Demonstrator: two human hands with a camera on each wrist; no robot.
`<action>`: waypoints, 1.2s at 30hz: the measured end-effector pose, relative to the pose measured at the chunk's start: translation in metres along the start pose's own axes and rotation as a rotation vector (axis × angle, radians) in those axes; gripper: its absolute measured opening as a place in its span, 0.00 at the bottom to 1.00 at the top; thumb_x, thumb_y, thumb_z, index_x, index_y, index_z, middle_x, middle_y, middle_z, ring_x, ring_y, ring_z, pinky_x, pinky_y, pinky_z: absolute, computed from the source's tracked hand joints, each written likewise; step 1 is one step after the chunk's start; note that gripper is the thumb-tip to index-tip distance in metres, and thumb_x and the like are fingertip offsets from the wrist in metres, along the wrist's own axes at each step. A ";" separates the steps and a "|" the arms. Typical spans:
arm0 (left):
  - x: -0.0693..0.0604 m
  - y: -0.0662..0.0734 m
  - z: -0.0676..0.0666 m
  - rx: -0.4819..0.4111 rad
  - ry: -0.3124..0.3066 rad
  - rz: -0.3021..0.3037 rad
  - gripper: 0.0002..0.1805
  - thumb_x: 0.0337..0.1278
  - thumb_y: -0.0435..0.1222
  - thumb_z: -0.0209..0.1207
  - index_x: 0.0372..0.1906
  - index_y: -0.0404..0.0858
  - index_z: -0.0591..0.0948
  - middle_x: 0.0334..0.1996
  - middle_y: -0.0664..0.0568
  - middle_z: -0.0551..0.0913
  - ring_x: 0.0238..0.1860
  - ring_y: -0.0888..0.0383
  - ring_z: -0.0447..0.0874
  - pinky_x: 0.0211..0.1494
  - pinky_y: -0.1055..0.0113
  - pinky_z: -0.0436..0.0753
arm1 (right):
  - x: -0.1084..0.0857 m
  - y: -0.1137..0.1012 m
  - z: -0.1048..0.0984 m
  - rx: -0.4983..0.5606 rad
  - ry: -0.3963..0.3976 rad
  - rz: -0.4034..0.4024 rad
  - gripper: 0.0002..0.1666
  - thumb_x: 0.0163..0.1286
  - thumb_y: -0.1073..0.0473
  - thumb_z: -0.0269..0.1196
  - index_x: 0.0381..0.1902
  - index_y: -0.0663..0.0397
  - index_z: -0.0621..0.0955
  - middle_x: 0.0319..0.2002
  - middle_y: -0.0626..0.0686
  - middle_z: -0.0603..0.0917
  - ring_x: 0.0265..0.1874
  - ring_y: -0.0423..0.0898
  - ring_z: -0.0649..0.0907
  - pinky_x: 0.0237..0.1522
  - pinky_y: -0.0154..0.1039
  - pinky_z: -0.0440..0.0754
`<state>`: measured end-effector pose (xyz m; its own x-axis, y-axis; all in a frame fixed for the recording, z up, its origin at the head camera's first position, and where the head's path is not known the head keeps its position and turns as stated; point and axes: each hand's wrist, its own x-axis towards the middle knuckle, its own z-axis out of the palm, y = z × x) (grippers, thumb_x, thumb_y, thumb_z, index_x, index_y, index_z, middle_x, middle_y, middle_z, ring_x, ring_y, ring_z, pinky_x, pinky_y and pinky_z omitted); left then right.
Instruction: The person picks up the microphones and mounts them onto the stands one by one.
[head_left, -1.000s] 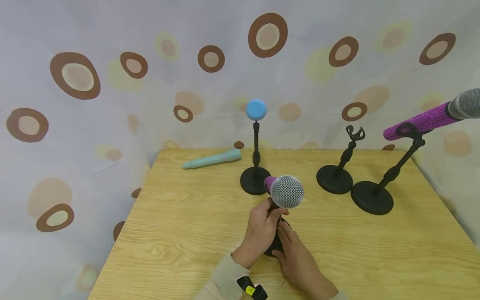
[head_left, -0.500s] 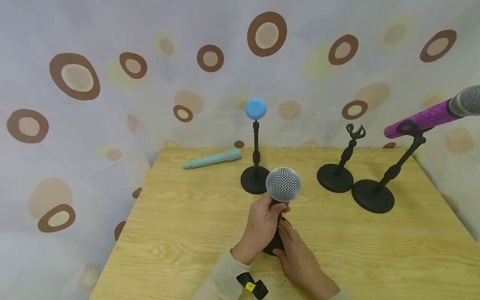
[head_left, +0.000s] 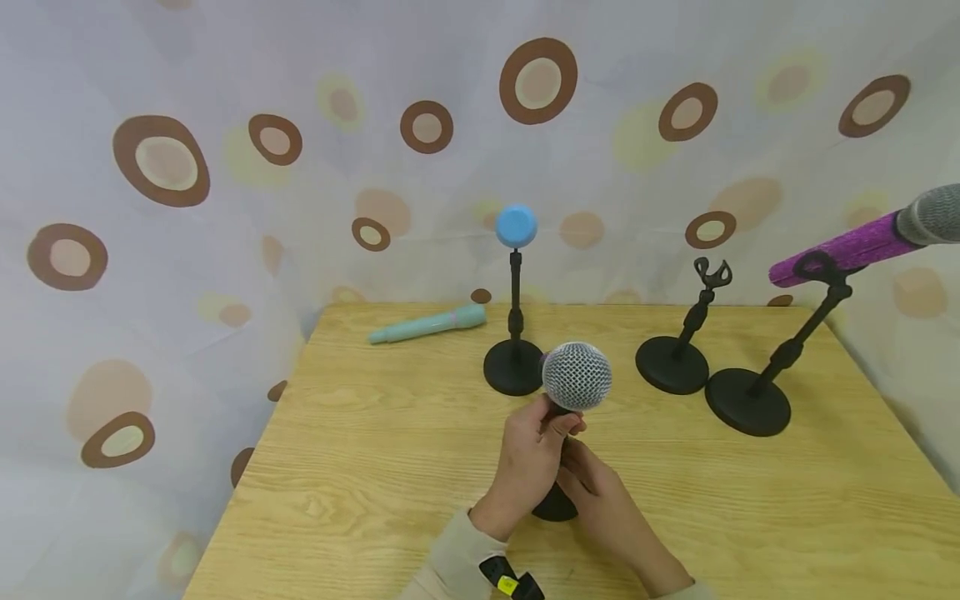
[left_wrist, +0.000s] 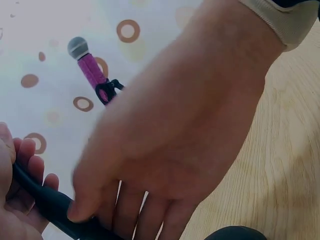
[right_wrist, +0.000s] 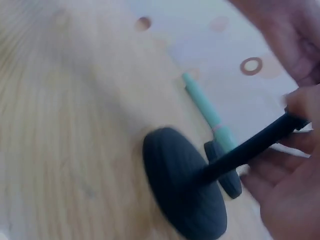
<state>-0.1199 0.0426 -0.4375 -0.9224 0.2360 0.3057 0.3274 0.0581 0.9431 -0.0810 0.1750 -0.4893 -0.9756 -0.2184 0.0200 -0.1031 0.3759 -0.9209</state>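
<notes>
A microphone with a silver mesh head [head_left: 577,376] points toward me in the head view; its handle is mostly hidden behind the head. Just below it, my left hand [head_left: 527,457] grips the upper part of a black desktop microphone stand. Lower down, my right hand [head_left: 606,504] has thumb and fingers around the stand's pole [right_wrist: 250,150], above the round black base [right_wrist: 182,182]. The left wrist view shows the right hand [left_wrist: 165,135] large in front, with the left hand [left_wrist: 22,200] farther up the stand. Fingers cover the clip.
A mint-green microphone [head_left: 427,324] lies at the back left. Beside it rises a stand [head_left: 514,367] topped by a round blue piece [head_left: 516,226]. At right are a bare-clipped stand [head_left: 672,365] and another stand [head_left: 748,402] bearing a purple microphone [head_left: 840,247].
My right hand has shifted from the base up onto the pole, its fingers now bent around it. The microphone head swung slightly left, then back right; the left hand keeps its grip.
</notes>
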 end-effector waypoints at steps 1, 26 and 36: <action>0.000 0.000 0.000 0.002 0.006 -0.002 0.13 0.66 0.42 0.57 0.44 0.36 0.81 0.37 0.44 0.86 0.40 0.59 0.86 0.49 0.71 0.85 | 0.001 -0.001 -0.001 0.062 -0.006 -0.016 0.28 0.80 0.56 0.51 0.72 0.62 0.64 0.70 0.63 0.70 0.70 0.59 0.71 0.66 0.51 0.74; -0.001 0.002 0.002 -0.015 0.020 0.062 0.11 0.64 0.40 0.61 0.39 0.35 0.85 0.33 0.47 0.89 0.36 0.64 0.87 0.45 0.71 0.86 | 0.008 0.028 0.008 -0.203 0.193 -0.299 0.21 0.72 0.73 0.56 0.62 0.69 0.74 0.55 0.61 0.84 0.53 0.53 0.85 0.51 0.47 0.85; -0.006 0.005 0.002 0.064 0.039 0.150 0.10 0.60 0.43 0.64 0.33 0.40 0.85 0.25 0.50 0.86 0.25 0.67 0.78 0.31 0.76 0.80 | 0.007 0.042 0.019 -0.206 0.265 -0.271 0.17 0.63 0.77 0.63 0.50 0.62 0.81 0.43 0.53 0.88 0.42 0.41 0.87 0.40 0.37 0.87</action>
<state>-0.1126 0.0432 -0.4346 -0.8690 0.2087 0.4485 0.4733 0.0871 0.8766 -0.0885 0.1725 -0.5356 -0.9214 -0.1051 0.3742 -0.3723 0.5151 -0.7720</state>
